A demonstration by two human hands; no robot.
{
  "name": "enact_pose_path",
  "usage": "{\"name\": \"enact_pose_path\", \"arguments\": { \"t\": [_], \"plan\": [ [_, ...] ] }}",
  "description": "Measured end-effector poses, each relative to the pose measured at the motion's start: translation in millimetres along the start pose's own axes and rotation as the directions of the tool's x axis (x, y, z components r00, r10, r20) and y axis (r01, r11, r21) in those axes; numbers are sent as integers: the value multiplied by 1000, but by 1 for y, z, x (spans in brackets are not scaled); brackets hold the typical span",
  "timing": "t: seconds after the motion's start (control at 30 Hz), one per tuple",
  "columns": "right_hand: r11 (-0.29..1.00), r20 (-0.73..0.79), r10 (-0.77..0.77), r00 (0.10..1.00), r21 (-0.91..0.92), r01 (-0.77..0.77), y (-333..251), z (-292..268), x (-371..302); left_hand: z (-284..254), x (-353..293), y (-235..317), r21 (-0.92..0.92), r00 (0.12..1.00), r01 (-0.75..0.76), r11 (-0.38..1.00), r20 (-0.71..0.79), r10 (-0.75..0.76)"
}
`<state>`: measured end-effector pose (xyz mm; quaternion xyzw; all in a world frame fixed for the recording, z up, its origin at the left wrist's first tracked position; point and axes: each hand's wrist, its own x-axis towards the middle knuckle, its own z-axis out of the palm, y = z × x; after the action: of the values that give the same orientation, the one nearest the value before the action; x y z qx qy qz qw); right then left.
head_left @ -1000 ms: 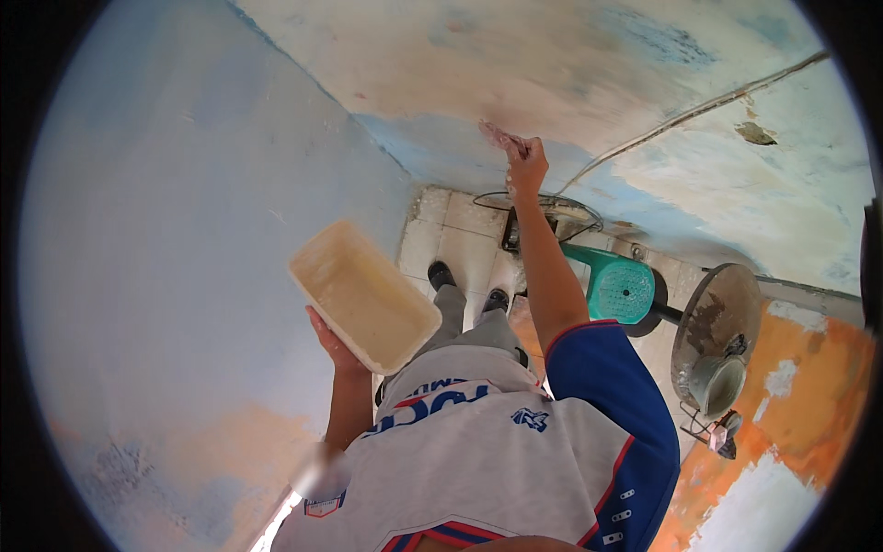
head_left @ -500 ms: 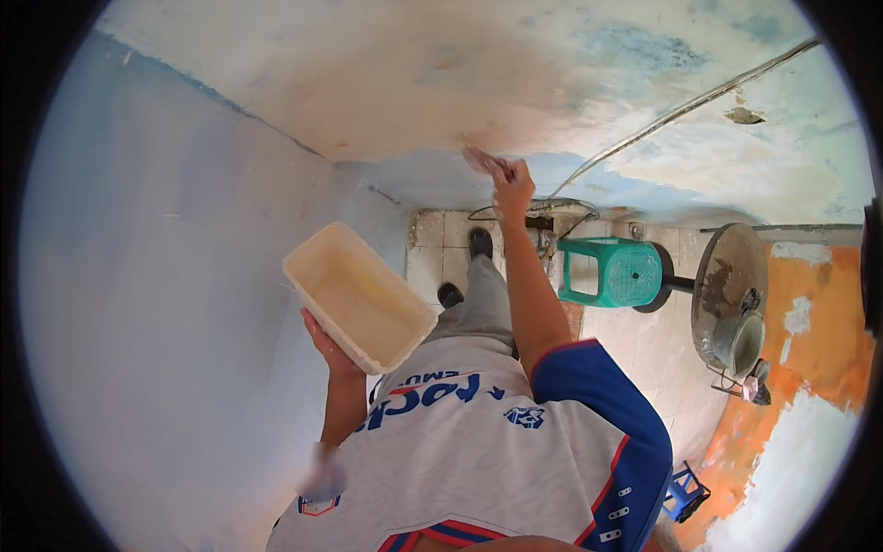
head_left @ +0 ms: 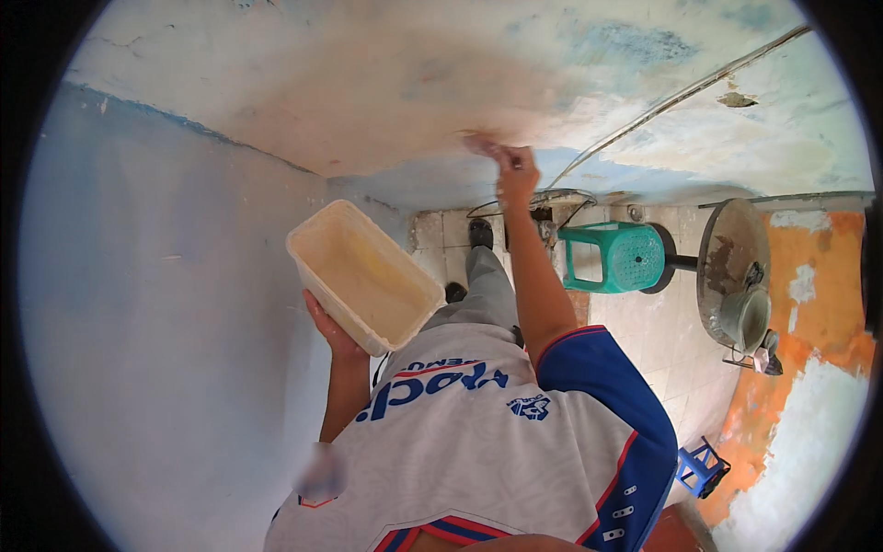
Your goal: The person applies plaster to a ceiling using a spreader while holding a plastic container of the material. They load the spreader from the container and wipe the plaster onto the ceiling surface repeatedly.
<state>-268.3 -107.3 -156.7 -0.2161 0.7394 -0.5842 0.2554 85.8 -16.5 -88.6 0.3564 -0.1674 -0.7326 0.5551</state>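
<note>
My left hand grips the side of a cream rectangular plastic tub, tilted in front of my chest. A pale film with a yellowish patch covers its inside; how much it holds I cannot tell. My right hand is stretched forward, closed round a paintbrush with a reddish-brown head, blurred by motion. The brush meets the patchy wall ahead of me, where a damp-looking brownish area spreads over the pale and blue paint.
A bluish wall stands close on my left. To the right are a green plastic stool, a round table with a bucket on it, and a small blue stool. A cable runs along the wall.
My right hand and the brush have moved slightly up along the wall. The tub has risen a little in view, still in my left hand. The whole view has shifted slightly.
</note>
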Motion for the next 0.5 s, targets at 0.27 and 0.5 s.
{"name": "enact_pose_path", "arguments": {
  "t": [0.27, 0.5],
  "plan": [
    [937, -213, -344, 914, -145, 319, 42, -41, 3, -4, -18, 6, 30, 996, -13, 999, -92, 15],
    [949, -301, -264, 916, 88, 302, 26, -14, 24, -1, -27, 12, 93, 990, -50, 994, -127, 62]
  ]
}}
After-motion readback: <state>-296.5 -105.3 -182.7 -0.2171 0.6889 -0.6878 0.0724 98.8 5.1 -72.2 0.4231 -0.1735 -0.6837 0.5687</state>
